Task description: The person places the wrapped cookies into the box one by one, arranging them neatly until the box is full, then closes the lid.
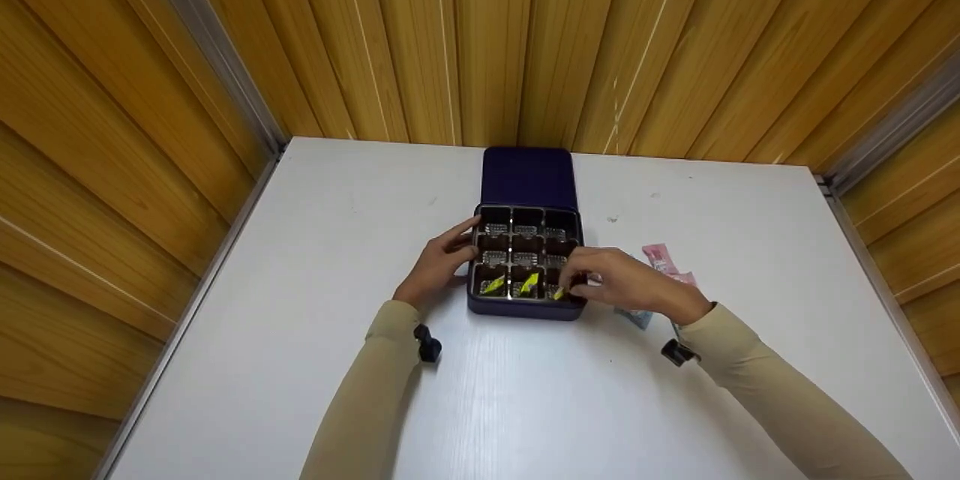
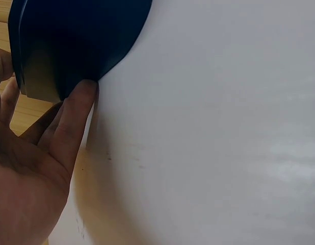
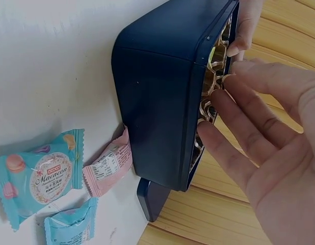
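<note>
A dark blue box [image 1: 525, 307] stands on the white table, with a brown divided tray inside. Yellow-wrapped pieces [image 1: 529, 283] lie in its front row of compartments. Against the box's left side rests my left hand [image 1: 439, 262], its fingers extended along the wall and rim. My right hand [image 1: 615, 281] is over the front right compartment, fingertips at a small yellow piece [image 1: 559, 293]. In the right wrist view those fingers look fairly straight and spread, and no piece shows between them. Part of the right column is hidden under that hand.
Behind the box lies its dark blue lid [image 1: 527, 176]. To the right are pink wrapped packets [image 1: 660, 259] and blue Macacon packets [image 3: 43, 176], partly covered by my right hand in the head view. Wood-patterned panels [image 1: 487, 37] surround the table.
</note>
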{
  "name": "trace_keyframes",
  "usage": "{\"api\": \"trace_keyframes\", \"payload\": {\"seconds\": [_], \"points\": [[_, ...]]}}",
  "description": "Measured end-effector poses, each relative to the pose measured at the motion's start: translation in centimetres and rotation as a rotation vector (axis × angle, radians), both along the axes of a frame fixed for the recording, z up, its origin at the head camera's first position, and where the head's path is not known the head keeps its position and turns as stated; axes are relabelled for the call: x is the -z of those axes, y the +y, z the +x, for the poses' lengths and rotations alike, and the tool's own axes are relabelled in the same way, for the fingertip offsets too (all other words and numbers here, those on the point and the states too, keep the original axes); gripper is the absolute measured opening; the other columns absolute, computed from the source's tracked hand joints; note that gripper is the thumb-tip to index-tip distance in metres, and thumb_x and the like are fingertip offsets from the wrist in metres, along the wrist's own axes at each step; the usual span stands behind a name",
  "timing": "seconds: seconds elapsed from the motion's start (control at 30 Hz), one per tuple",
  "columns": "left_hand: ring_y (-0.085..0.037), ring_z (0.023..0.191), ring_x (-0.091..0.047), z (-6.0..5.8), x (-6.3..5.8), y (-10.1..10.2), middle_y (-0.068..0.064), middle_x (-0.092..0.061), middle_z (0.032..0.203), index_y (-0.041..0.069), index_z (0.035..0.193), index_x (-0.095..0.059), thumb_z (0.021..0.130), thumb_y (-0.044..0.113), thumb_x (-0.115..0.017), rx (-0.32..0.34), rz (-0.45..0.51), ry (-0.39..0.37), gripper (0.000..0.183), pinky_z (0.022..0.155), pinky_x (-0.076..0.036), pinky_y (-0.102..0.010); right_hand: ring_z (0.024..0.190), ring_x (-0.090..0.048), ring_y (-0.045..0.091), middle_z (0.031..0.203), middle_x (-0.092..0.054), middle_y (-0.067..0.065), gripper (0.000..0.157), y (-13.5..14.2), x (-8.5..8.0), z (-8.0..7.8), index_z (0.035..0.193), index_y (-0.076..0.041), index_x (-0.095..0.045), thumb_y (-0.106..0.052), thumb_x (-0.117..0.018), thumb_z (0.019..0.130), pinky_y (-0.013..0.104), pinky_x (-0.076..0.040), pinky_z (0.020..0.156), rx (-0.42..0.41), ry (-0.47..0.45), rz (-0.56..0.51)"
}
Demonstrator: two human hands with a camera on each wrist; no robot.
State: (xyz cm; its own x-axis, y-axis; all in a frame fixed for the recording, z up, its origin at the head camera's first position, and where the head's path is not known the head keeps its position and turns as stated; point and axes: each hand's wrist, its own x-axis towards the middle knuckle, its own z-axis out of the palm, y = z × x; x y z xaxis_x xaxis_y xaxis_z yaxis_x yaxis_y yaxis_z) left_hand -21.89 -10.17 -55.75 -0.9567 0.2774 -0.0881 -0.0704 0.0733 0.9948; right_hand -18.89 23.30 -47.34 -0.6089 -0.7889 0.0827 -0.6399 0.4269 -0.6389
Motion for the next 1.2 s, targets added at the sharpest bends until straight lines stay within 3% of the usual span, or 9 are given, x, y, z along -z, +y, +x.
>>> {"api": "trace_keyframes", "payload": {"seconds": [0.17, 0.47, 0.77, 1.2], "points": [[-0.031, 0.131, -0.061, -0.1, 0.1, 0.0, -0.016, -0.057, 0.151, 0.03, 0.161, -0.05, 0.104, 0.014, -0.063, -0.006, 0.007, 0.0, 0.061, 0.096, -0.058, -0.052, 0.103, -0.069, 0.031, 0.11, -0.072, 0.01, 0.016, 0.3, 0.1, 0.1, 0.113, -0.003, -0.075, -0.006, -0.078, 0.097, 0.054, -0.058, 0.085, 0.014, -0.011, -0.05], [-0.03, 0.128, -0.063, -0.1, 0.0, 0.1, -0.016, -0.058, 0.15, 0.031, 0.161, -0.051, 0.104, 0.014, -0.063, -0.014, -0.004, -0.003, 0.06, 0.094, -0.059, -0.051, 0.108, -0.069, 0.032, 0.117, -0.072, 0.009, 0.026, 1.0, 0.1, 0.5, 0.121, -0.008, -0.074, -0.022, -0.078, 0.099, 0.055, -0.057, 0.088, 0.101, -0.047, -0.076], [-0.032, 0.129, -0.062, 0.0, 0.0, -0.1, -0.016, -0.058, 0.15, 0.031, 0.162, -0.049, 0.105, 0.015, -0.062, -0.004, -0.011, 0.008, 0.061, 0.091, -0.06, -0.052, 0.111, -0.07, 0.035, 0.12, -0.07, 0.012, 0.031, 2.0, 0.5, 0.9, 0.123, -0.003, -0.072, -0.021, -0.078, 0.099, 0.059, -0.056, 0.096, 0.189, -0.048, -0.112], [-0.03, 0.126, -0.063, -0.1, 0.1, 0.0, -0.016, -0.058, 0.15, 0.029, 0.161, -0.051, 0.104, 0.012, -0.063, -0.009, -0.002, 0.009, 0.061, 0.089, -0.06, -0.048, 0.114, -0.069, 0.027, 0.123, -0.071, 0.008, 0.029, 2.6, 1.2, 1.1, 0.125, -0.004, -0.072, -0.011, -0.079, 0.098, 0.049, -0.059, 0.095, 0.336, 0.053, -0.147]]}}
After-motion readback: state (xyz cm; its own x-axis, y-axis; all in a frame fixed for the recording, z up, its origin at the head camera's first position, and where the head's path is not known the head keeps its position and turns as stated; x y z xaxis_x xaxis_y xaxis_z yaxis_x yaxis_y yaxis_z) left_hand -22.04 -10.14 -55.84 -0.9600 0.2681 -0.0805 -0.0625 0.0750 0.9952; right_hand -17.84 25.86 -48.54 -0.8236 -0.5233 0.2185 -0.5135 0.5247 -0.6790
